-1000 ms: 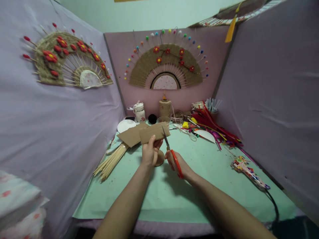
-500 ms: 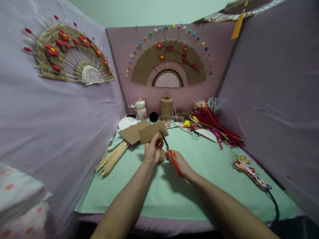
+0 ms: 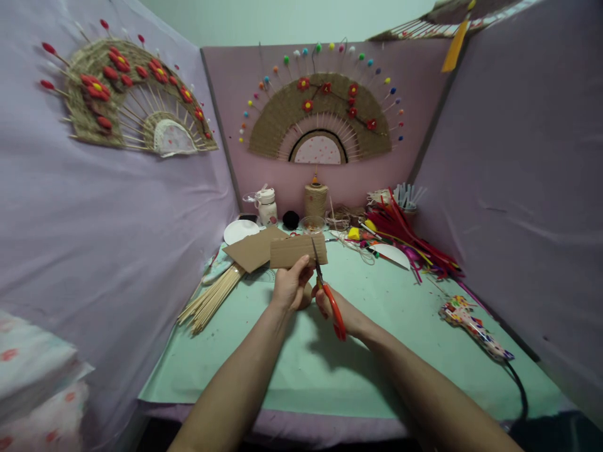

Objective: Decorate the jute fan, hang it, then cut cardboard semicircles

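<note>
My left hand (image 3: 292, 285) pinches the lower edge of a small rectangular piece of cardboard (image 3: 289, 251), held up above the table. Red-handled scissors (image 3: 335, 311) are in my right hand (image 3: 342, 314), their blades reaching up across the cardboard near its right end. Whether the blades are closed there I cannot tell. A round brown piece (image 3: 305, 298) lies on the table, partly hidden behind my hands. To the left, a larger cardboard sheet (image 3: 252, 250) rests over the ends of a bundle of thin wooden sticks (image 3: 214, 301).
At the back stand a white bottle (image 3: 267, 207), a twine spool (image 3: 315, 201) and a black ball (image 3: 291, 220). Red pipe cleaners (image 3: 400, 232) pile up at the right, with a patterned glue gun (image 3: 475, 326) nearer. Decorated fans (image 3: 273, 125) hang on the surrounding panels.
The small cardboard has shifted slightly right and turned to lie more level. The scissors have tilted, with their blades now more upright across it.
</note>
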Action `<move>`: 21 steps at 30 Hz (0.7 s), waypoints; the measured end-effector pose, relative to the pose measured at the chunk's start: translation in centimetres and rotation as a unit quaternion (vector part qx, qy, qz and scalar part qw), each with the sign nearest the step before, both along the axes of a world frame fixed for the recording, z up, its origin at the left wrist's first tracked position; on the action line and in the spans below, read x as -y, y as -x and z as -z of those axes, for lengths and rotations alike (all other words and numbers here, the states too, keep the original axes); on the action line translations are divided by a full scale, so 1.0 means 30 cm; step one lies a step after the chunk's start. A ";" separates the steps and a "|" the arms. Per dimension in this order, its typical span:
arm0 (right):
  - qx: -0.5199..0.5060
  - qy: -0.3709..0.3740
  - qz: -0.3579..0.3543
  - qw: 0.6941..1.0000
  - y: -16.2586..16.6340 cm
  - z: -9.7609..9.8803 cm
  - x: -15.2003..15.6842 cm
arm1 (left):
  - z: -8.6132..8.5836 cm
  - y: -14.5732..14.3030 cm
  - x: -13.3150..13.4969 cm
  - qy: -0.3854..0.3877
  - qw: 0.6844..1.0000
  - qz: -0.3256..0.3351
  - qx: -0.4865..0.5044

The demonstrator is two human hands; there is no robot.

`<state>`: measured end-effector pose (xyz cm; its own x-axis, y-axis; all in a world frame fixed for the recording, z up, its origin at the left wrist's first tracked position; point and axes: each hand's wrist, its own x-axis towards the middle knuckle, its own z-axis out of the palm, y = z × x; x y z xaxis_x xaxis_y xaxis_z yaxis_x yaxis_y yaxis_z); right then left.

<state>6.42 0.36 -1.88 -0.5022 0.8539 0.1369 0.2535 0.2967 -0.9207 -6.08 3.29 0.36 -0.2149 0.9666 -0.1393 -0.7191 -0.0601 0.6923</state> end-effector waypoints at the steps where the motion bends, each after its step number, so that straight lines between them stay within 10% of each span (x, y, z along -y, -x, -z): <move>1: 0.004 -0.002 0.004 1.000 0.001 -0.001 0.001 | 0.000 0.000 0.000 0.002 1.000 0.000 0.000; 21: -0.064 0.075 0.090 0.991 0.036 0.052 0.002 | -0.015 0.031 0.002 -0.003 1.000 0.020 -0.005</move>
